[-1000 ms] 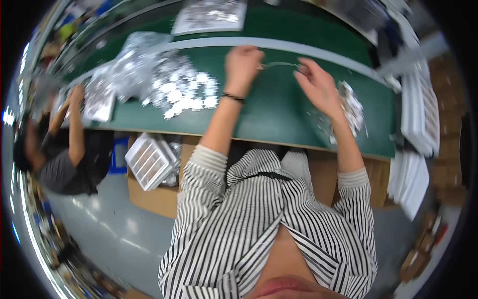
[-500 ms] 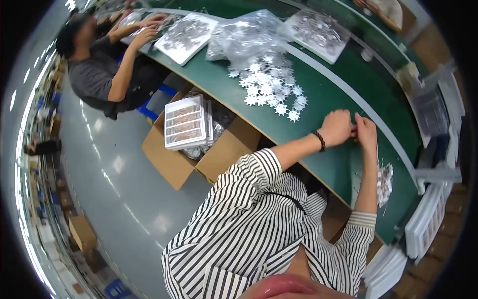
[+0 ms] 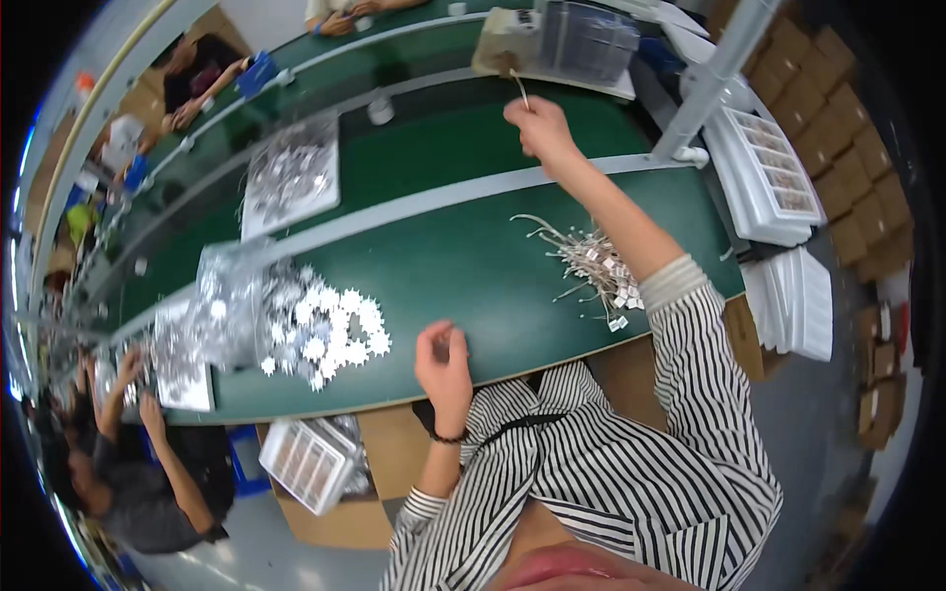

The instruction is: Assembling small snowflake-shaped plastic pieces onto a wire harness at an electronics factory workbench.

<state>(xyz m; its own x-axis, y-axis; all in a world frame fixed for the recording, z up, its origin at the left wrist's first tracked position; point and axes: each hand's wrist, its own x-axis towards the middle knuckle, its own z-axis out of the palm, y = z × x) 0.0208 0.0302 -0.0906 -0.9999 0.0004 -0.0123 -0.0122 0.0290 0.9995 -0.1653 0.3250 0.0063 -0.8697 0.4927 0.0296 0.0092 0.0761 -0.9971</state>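
R grip (image 3: pixel 540 128): strand (image 3: pixel 520 90) btm end hid | L grip (image 3: pixel 445 372): contents unclr | far co-wkr (image 3: pixel 338 22): cut @ top

No readable text, labels, brands, numbers or signs in view.

Right hand (image 3: pixel 540 126) moved out past pale rail (image 3: pixel 424 204) with thin wire (image 3: pixel 519 89), left hand (image 3: pixel 445 374) back near table (image 3: pixel 443 266) front edge, now well apart.

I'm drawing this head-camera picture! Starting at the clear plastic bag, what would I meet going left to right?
Clear plastic bag, silvery star-shaped pieces, left hand, bunch of wires with white ends, stacked white trays.
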